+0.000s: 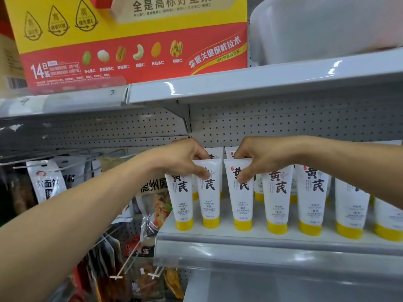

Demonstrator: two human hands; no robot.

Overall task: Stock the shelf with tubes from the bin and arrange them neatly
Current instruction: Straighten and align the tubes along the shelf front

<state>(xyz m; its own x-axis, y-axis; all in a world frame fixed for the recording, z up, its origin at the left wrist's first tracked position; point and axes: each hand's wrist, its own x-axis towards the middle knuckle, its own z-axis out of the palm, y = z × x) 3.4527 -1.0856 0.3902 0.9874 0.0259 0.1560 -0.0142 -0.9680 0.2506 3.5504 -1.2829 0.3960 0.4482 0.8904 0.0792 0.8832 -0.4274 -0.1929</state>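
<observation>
Squaring the row (277,199).
By the crimps, left hand (183,159) pinches one tube (209,199), right hand (259,159) its three-o'clock neighbour (242,203), likely aligning them.

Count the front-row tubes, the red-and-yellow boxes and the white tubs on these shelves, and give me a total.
Front-row tubes: 7 in view
Red-and-yellow boxes: 1
White tubs: 1
Total: 9

White tubes (276,199) with yellow caps stand cap-down in a nine-to-three o'clock row on the shelf (250,241), more behind at twelve.
</observation>
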